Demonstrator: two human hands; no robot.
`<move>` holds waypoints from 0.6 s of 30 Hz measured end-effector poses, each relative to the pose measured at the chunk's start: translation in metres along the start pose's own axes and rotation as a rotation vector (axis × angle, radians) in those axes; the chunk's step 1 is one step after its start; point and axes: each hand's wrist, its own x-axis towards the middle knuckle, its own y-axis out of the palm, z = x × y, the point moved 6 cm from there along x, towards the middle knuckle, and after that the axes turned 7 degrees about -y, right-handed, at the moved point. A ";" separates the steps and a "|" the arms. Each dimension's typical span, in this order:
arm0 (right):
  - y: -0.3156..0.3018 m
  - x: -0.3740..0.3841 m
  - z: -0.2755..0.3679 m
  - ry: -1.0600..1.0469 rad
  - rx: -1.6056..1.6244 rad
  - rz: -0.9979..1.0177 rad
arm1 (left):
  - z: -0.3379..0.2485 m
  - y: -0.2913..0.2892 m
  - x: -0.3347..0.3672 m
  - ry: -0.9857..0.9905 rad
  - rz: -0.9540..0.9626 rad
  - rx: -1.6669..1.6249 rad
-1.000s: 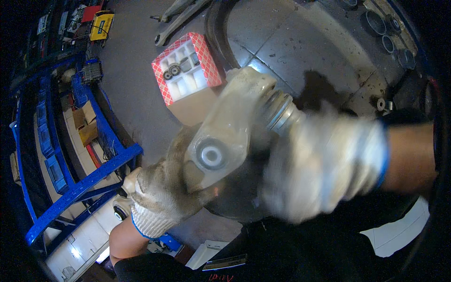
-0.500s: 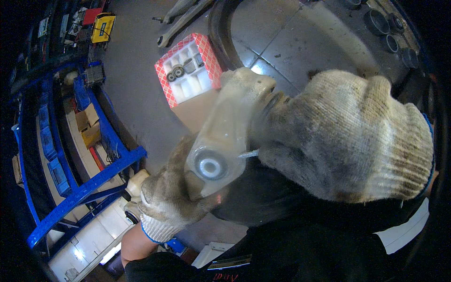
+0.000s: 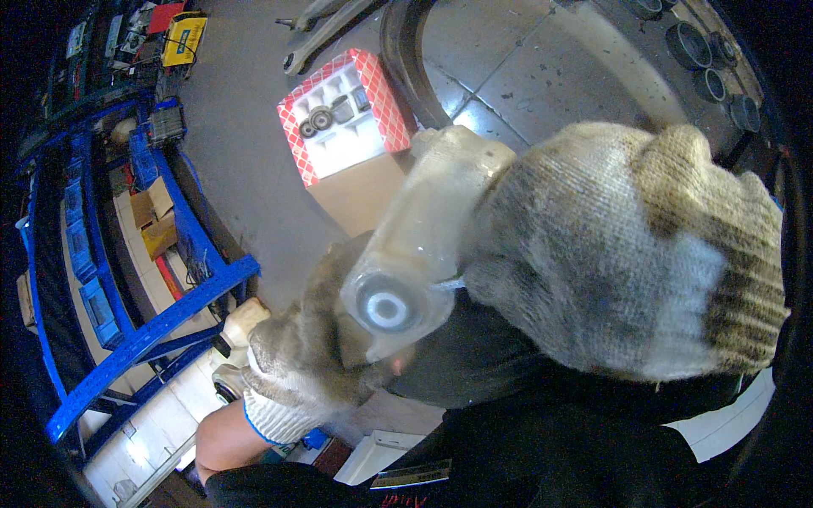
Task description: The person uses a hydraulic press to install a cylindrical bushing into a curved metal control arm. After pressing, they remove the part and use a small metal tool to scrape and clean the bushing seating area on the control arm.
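A pale metal suspension arm (image 3: pixel 415 220) with a round bushing (image 3: pixel 387 306) at its near end is held up at a slant in front of me. It has a glossy, see-through look, perhaps a plastic wrap. My left hand (image 3: pixel 309 347), in a soiled knit glove, is closed around the bushing end from behind and the left. My right hand (image 3: pixel 610 254), gloved and large in view, is curled beside the arm's right edge. A thin pale tip (image 3: pixel 450 284) of a tool sticks out from under its fingers towards the arm; the rest is hidden.
An open red-and-white patterned box (image 3: pixel 385 110) with foam compartments and several round parts lies on the floor ahead. Metal arms (image 3: pixel 339 30) lie beyond it. Blue shelving (image 3: pixel 152 343) with bins stands left. Rings (image 3: pixel 690 44) lie far right; a yellow case (image 3: pixel 184 41) sits far left.
The suspension arm and my left hand have shifted slightly in view. My right hand has turned a little and looks closer, and less of the thin tip shows.
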 end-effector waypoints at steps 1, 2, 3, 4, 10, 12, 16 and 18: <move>0.002 0.001 -0.001 0.002 0.026 0.009 | 0.001 0.001 0.000 0.011 0.003 0.002; 0.005 0.003 -0.002 0.001 0.056 0.020 | 0.001 0.002 0.000 0.037 -0.003 0.004; 0.009 0.005 -0.003 0.004 0.089 0.030 | 0.002 0.003 0.001 0.063 -0.010 0.006; 0.013 0.007 -0.005 0.011 0.128 0.041 | 0.002 0.003 0.002 0.103 -0.025 0.008; 0.025 0.010 -0.013 0.036 0.272 0.061 | 0.007 0.006 0.001 0.016 -0.003 0.106; 0.021 0.011 -0.016 0.040 0.293 0.055 | 0.008 0.004 0.000 -0.055 0.023 0.152; 0.010 0.015 -0.025 0.058 0.334 0.028 | 0.003 0.001 0.001 -0.002 0.077 0.184; 0.009 0.015 -0.026 0.053 0.343 0.027 | 0.002 0.000 0.003 0.018 0.081 0.190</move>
